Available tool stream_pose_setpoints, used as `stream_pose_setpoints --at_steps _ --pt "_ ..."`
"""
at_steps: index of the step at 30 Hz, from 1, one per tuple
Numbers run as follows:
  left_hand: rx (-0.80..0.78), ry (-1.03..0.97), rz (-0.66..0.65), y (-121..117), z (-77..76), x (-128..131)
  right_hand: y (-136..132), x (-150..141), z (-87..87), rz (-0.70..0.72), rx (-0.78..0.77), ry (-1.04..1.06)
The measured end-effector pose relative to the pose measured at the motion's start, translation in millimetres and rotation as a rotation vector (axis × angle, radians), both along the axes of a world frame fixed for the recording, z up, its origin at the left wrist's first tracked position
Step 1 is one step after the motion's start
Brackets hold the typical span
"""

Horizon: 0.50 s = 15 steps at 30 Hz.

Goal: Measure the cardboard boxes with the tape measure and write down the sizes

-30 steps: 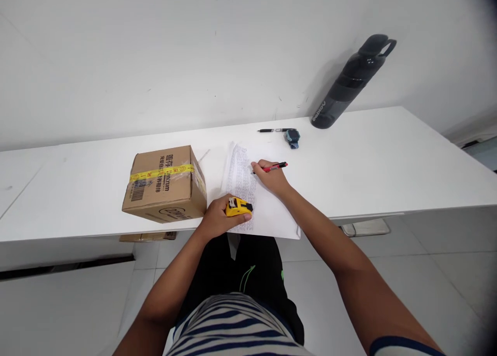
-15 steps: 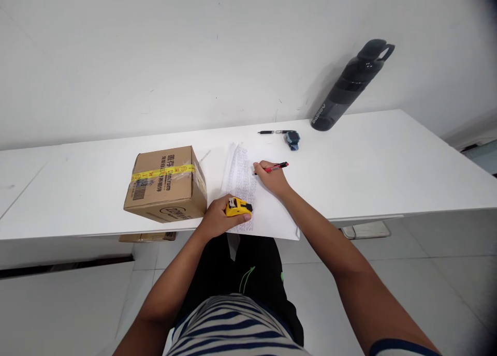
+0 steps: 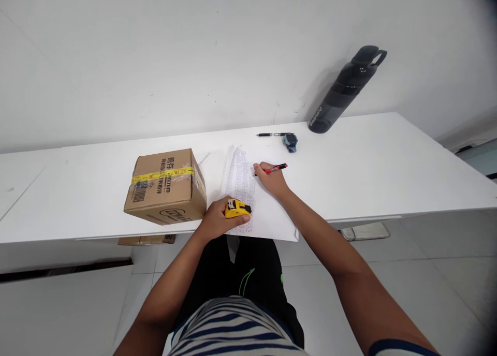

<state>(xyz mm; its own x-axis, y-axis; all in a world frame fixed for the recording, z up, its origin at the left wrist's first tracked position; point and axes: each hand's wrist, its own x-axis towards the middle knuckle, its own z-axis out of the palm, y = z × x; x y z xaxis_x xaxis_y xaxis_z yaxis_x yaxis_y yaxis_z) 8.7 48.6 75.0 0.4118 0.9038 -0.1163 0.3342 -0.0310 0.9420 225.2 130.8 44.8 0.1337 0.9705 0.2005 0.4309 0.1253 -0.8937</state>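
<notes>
My left hand (image 3: 218, 219) is closed around a yellow and black tape measure (image 3: 237, 208), over the lower left of the paper. A red and black pen (image 3: 276, 168) is pinched in my right hand (image 3: 271, 179), its tip at the written part of the sheet. The white paper (image 3: 274, 219) lies on the table and carries dense rows of handwriting on its left side; its front edge reaches the table's edge. Just left of my left hand stands a taped cardboard box (image 3: 165, 188).
A dark water bottle (image 3: 341, 92) stands by the wall at the back right. Near it lie a wristwatch (image 3: 290, 142) and a black pen (image 3: 269, 134). The white table (image 3: 368, 175) ends close to my body. Another cardboard piece (image 3: 147, 239) shows below the table.
The view has shifted very slightly. Both hands keep their holds on the tape measure and the pen, with no clear movement across the paper.
</notes>
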Motion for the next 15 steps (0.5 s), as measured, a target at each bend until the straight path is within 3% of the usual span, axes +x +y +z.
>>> stream_pose_setpoints --at_steps 15 --pt "-0.024 0.002 0.014 -0.8 2.1 0.2 -1.3 1.0 2.1 0.002 -0.017 0.028"
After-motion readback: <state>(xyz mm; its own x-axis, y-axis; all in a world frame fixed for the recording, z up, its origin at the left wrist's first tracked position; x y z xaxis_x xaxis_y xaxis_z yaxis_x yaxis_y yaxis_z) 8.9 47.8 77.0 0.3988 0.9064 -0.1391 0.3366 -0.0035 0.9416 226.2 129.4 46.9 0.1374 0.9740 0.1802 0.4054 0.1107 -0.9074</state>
